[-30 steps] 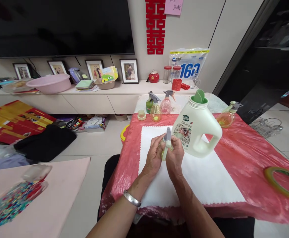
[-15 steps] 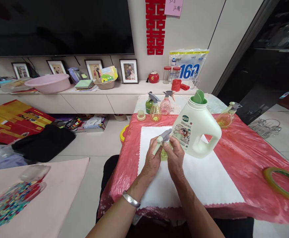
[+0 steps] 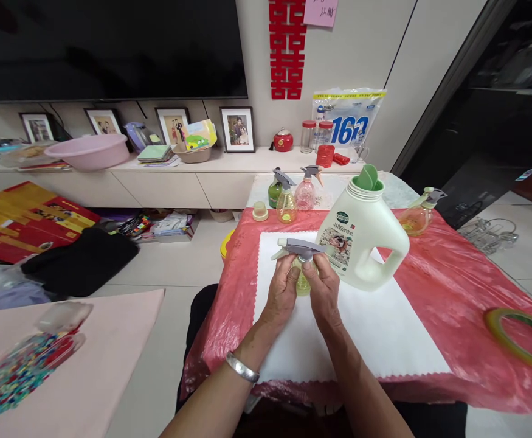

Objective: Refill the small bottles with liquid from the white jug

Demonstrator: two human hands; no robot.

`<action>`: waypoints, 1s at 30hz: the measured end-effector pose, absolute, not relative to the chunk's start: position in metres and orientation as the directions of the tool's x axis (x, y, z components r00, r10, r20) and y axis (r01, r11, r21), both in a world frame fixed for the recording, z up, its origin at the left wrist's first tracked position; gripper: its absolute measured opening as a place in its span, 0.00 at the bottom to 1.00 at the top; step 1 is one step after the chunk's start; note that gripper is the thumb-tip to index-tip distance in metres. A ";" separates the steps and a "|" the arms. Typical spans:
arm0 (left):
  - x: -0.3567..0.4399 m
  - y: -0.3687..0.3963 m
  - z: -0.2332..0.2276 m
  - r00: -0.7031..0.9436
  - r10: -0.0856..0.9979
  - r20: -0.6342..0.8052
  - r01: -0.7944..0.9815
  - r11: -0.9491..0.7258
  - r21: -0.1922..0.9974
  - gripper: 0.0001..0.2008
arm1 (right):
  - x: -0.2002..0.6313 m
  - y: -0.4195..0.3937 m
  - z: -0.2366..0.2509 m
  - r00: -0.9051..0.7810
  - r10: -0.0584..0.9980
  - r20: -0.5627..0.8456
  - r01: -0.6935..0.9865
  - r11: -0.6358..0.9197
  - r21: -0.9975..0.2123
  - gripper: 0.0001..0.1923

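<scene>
Since a second ago the spray head (image 3: 298,247) has turned from pointing up to lying level, nozzle to the left. Left hand (image 3: 284,291) and right hand (image 3: 324,291) both close around the small spray bottle (image 3: 303,278), held above the white mat (image 3: 375,328), just left of the big jug (image 3: 361,234) on the tabletop (image 3: 452,286).

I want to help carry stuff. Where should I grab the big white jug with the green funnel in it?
Take the big white jug by its loop handle, which faces the right side of the table, so come in from the right. The funnel sits in the open mouth, so probably keep the jug upright. The left hand and right hand hold a small spray bottle beside it.
</scene>
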State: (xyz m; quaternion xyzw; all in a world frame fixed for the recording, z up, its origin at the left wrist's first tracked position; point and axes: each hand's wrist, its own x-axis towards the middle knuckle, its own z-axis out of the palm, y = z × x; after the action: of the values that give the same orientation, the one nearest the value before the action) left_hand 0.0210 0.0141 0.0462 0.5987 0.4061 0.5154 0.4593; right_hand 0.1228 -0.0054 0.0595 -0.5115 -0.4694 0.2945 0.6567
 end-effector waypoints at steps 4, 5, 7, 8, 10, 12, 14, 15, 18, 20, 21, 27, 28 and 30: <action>0.020 0.014 0.049 0.171 0.943 0.286 -0.015 -0.287 0.958 0.26 | 0.119 0.002 0.052 0.462 0.851 0.250 0.028 0.267 -0.963 0.21; 0.020 0.013 0.049 0.176 0.940 0.291 -0.021 -0.292 0.956 0.25 | 0.118 0.003 0.052 0.475 0.847 0.240 0.023 0.260 -0.965 0.21; 0.020 0.013 0.049 0.177 0.937 0.301 -0.027 -0.301 0.953 0.25 | 0.118 0.002 0.053 0.475 0.846 0.243 0.027 0.262 -0.965 0.21; 0.020 0.013 0.049 0.175 0.935 0.307 -0.028 -0.307 0.951 0.25 | 0.119 0.001 0.055 0.459 0.851 0.255 0.033 0.271 -0.962 0.22; 0.020 0.013 0.049 0.170 0.934 0.315 -0.027 -0.315 0.949 0.26 | 0.122 -0.002 0.058 0.410 0.866 0.288 0.040 0.298 -0.954 0.23; 0.021 0.013 0.049 0.165 0.933 0.321 -0.027 -0.321 0.947 0.26 | 0.124 -0.004 0.059 0.366 0.876 0.315 0.038 0.324 -0.945 0.23; 0.021 0.014 0.048 0.163 0.931 0.326 -0.028 -0.326 0.945 0.26 | 0.126 -0.004 0.059 0.351 0.879 0.323 0.027 0.335 -0.942 0.22; 0.021 0.014 0.049 0.165 0.930 0.328 -0.030 -0.327 0.944 0.25 | 0.126 -0.003 0.057 0.355 0.879 0.319 0.020 0.334 -0.942 0.22; 0.020 0.014 0.050 0.178 0.929 0.323 -0.032 -0.323 0.946 0.24 | 0.124 0.001 0.051 0.392 0.877 0.277 -0.007 0.304 -0.953 0.19; 0.019 0.013 0.051 0.187 0.930 0.317 -0.038 -0.315 0.948 0.23 | 0.122 0.004 0.048 0.430 0.869 0.246 -0.018 0.280 -0.960 0.20; 0.019 0.013 0.051 0.189 0.930 0.314 -0.042 -0.312 0.949 0.23 | 0.122 0.005 0.046 0.444 0.865 0.236 -0.019 0.272 -0.962 0.20; 0.020 0.012 0.051 0.186 0.933 0.308 -0.062 -0.302 0.951 0.25 | 0.127 0.000 0.058 0.354 0.894 0.273 0.012 0.288 -0.958 0.23; 0.020 0.012 0.051 0.183 0.935 0.304 -0.066 -0.297 0.953 0.25 | 0.129 -0.002 0.061 0.333 0.899 0.284 0.017 0.295 -0.955 0.22; 0.020 0.013 0.050 0.177 0.940 0.291 -0.075 -0.282 0.957 0.26 | 0.130 -0.003 0.063 0.312 0.904 0.292 0.018 0.302 -0.953 0.21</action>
State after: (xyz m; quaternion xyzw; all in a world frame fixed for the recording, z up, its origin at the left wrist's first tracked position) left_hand 0.0199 0.0126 0.0495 0.5994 0.3608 0.5305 0.4786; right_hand 0.1303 -0.0032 0.0633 -0.4828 -0.4774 0.3407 0.6502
